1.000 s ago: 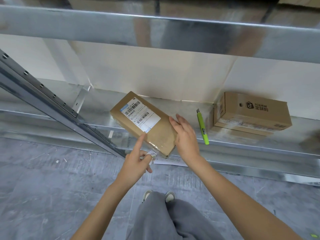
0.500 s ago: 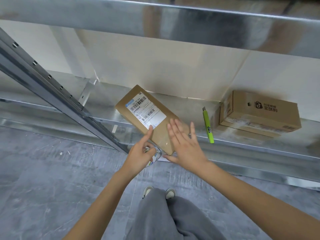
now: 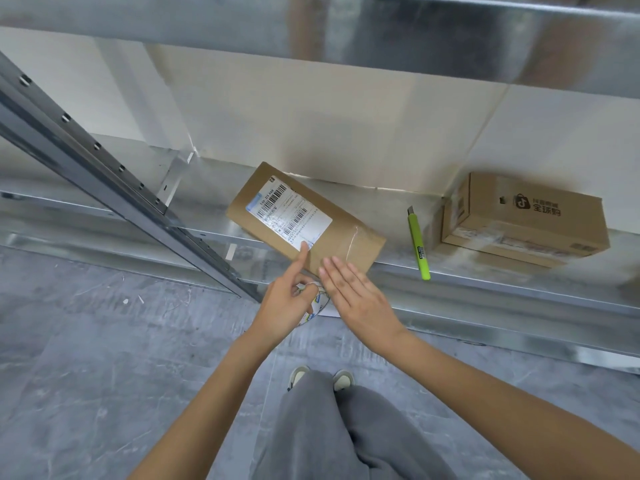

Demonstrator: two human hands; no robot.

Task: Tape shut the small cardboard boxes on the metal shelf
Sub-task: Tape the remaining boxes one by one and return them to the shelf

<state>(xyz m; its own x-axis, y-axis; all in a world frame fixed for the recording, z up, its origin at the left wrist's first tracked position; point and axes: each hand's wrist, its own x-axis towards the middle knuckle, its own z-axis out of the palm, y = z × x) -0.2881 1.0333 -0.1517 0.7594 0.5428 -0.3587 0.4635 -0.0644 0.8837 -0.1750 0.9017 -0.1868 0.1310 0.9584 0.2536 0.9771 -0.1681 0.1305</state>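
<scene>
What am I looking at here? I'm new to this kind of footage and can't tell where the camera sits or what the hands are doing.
The camera is worn on a person's head, looking down at their own bare hands. On the metal shelf lie a flat cardboard box with a shipping label, a green utility knife and a second cardboard box. The left hand holds what looks like a tape roll and touches its forefinger to the flat box. The right hand is open and flat, fingertips at that box's near edge.

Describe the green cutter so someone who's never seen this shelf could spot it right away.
Look along the metal shelf toward the printed cardboard box on its right. Just left of that box lies the utility knife, pointing front to back. It is the only bright lime-green, pen-slim thing among brown cardboard.
</scene>
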